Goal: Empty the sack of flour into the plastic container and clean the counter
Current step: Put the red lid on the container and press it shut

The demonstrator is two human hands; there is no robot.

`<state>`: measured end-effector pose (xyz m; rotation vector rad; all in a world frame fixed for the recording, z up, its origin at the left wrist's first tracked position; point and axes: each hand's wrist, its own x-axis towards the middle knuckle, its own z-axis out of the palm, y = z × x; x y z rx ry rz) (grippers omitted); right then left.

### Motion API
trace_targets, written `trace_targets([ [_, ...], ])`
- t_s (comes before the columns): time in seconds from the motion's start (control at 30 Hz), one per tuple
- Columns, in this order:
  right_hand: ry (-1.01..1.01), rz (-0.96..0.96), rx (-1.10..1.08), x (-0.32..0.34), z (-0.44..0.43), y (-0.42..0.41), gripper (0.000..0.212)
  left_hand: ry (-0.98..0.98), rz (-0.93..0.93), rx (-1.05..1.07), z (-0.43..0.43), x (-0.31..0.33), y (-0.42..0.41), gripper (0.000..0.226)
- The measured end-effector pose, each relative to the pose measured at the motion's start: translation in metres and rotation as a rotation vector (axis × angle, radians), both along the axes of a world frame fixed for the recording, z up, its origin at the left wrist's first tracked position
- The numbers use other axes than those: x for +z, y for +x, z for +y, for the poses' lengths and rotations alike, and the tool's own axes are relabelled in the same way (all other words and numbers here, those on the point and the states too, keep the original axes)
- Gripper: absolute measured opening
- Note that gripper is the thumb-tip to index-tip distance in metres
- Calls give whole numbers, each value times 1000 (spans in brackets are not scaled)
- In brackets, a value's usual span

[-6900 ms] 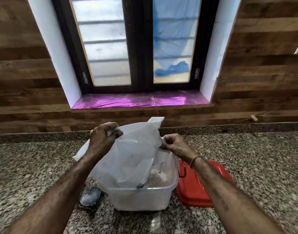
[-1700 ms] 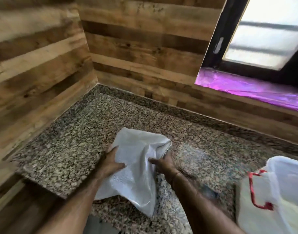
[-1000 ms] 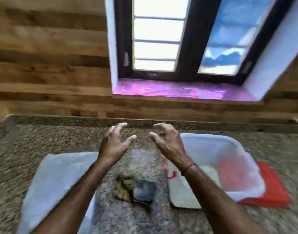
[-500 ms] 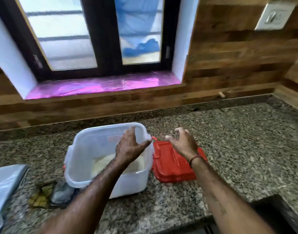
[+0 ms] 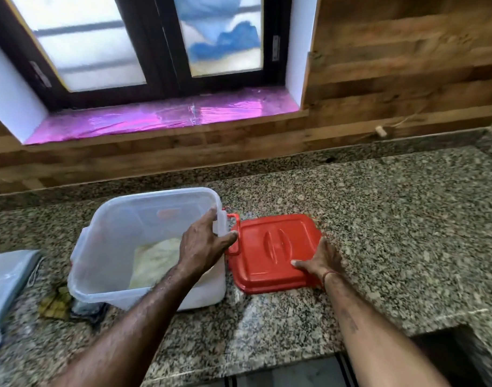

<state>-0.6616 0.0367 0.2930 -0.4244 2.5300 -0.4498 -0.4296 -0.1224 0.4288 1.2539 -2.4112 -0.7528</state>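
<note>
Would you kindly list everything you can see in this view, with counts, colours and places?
plastic container: one, translucent white, open, on the counter left of centre
flour: one heap, off-white, inside the container
lid: one, red, flat on the counter right of the container
sack: one, pale grey, far left edge
crumpled rags: two, yellow-green and dark, at the container's near left corner
counter: one, speckled granite
window: one, dark frame, frosted panes
pink foil: one sheet, on the sill
wall: brown wood planks
left hand: grips the container's right rim
right hand: holds the lid's right edge

Left hand [image 5: 203, 248], right hand [image 5: 321, 261] both gripping
</note>
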Motion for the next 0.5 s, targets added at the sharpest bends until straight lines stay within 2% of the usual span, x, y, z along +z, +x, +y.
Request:
trace_targets([
  [0.07, -51, -15, 7, -10, -3, 4, 134, 11, 6, 2, 0, -1, 1, 82],
  [0.13, -146, -53, -87, -17, -5, 3, 130, 11, 15, -6, 1, -1, 1, 83],
  [0.2, -293, -112, -254, -22, -4, -4, 107, 8, 19, -10, 1, -1, 1, 81],
  [0.27, -465, -250, -418, -14, -2, -8, 84, 4, 14, -10, 0, -2, 2, 77],
  [0.37, -654, -454, -523, 5, 6, -12, 71, 2, 3, -20, 1, -2, 2, 72],
  [0.5, -818, -335, -522, 49, 18, -23, 61, 39, -9, -22, 2, -1, 3, 68],
])
